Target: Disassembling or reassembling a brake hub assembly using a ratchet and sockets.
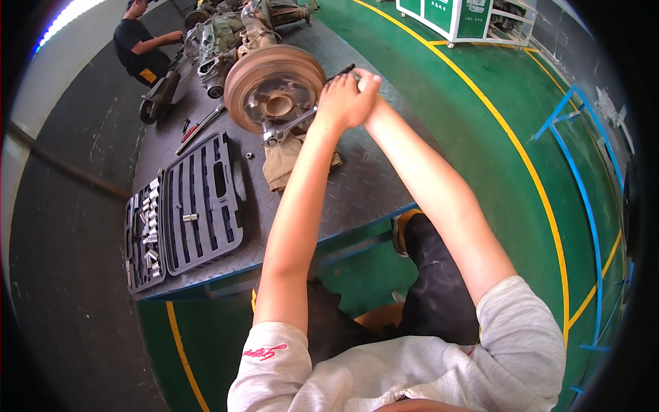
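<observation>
A rusty brake disc [239,86] with a round hub [278,105] in its middle stands upright at the end of an axle assembly on the bench. A long-handled ratchet wrench [296,122] has its head at the disc's lower edge. My left hand [341,103] is closed round the handle. My right hand [371,84] is closed at the handle's far end, pressed against the left; its fingers are partly hidden. A dark tip pokes out beyond both hands. Under the wrench head lies a crumpled tan cloth [282,165].
An open socket case [232,237] with several loose sockets lies at the bench's near left. A red-and-silver tool [200,129] and a small socket [249,156] lie nearby. Greasy gearbox parts [214,44] fill the far end, where another person [137,41] works. A blue frame [583,178] stands right.
</observation>
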A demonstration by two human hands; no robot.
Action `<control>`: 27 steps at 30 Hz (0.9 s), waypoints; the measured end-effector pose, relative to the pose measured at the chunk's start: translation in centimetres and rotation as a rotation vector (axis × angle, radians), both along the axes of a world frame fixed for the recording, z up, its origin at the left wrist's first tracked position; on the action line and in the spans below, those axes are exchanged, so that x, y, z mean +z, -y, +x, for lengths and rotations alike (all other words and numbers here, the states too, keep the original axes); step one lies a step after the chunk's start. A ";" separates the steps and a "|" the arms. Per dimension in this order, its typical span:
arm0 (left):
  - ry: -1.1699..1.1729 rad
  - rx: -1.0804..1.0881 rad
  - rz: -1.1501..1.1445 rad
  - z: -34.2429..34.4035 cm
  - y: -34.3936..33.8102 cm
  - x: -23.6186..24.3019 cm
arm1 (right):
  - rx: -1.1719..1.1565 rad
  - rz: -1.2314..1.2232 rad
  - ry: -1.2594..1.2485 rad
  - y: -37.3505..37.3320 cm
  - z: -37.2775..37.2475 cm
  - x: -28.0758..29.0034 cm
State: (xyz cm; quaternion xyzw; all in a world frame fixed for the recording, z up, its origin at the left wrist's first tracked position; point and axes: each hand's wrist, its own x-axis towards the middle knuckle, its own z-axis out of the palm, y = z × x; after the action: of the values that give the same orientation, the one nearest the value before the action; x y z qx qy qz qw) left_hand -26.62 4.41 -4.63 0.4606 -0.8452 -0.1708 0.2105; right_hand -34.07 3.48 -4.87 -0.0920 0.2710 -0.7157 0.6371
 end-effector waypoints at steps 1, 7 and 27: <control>-0.010 -0.005 -0.056 0.2 -0.2 0.1 | 0.005 -0.010 0.006 0.2 0.2 -0.3; -0.666 0.269 -0.450 5.9 -0.8 5.2 | -0.120 -0.281 -0.078 0.8 5.9 4.9; -1.821 0.478 0.035 22.2 0.4 7.6 | -0.459 -0.631 -1.055 -2.4 18.2 5.2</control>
State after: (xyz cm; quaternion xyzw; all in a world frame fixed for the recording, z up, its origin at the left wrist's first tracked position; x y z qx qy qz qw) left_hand -4.46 4.00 2.96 0.3142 -0.2359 -0.4301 0.8128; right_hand -15.91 5.88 0.30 -0.5530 0.3369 -0.7374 0.1924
